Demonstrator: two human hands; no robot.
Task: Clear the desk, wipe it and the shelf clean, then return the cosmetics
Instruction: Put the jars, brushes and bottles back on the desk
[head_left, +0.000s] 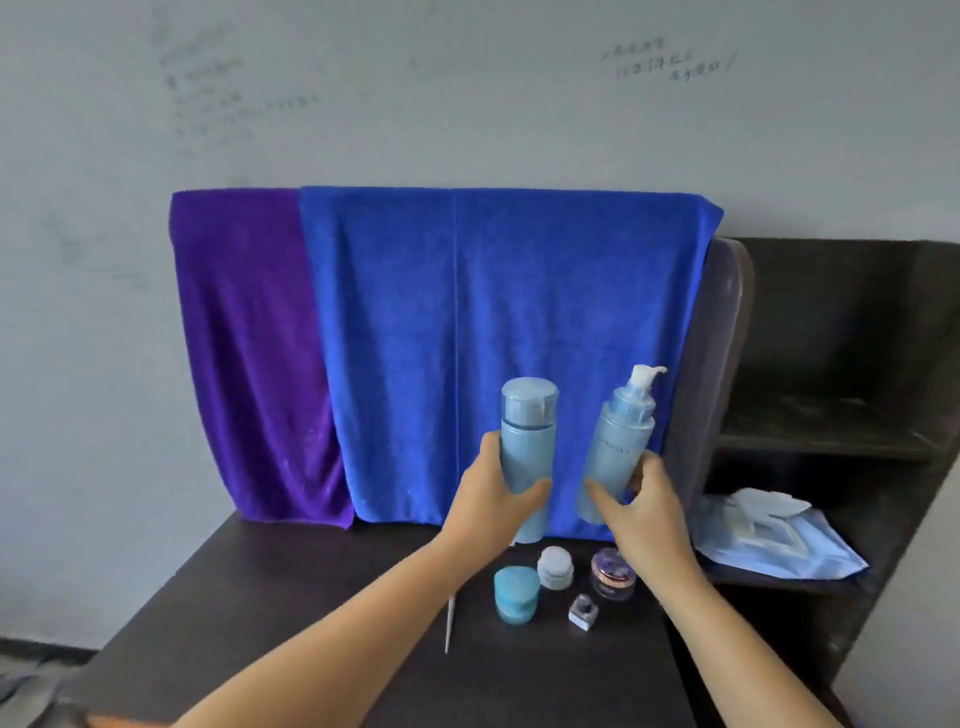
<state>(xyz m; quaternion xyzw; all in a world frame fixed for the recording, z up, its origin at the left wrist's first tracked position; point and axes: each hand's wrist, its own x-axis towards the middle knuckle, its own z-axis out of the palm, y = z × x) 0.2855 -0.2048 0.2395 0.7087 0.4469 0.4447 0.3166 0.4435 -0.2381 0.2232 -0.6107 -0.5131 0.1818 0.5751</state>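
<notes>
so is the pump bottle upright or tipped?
Tipped slightly: the pump bottle, held in the right hand, leans with its pump head toward the right, while the capped bottle stands near vertical.

The blue towel (498, 338) and the purple towel (249, 353) look like soft, matt, napped cloth; the capped bottle (527, 441) and pump bottle (615, 441) look like smooth pale-blue plastic with a slight sheen; the surface (311, 597) is dark and matt; the wipes pack (779, 540), at three o'clock, looks like glossy film.
</notes>
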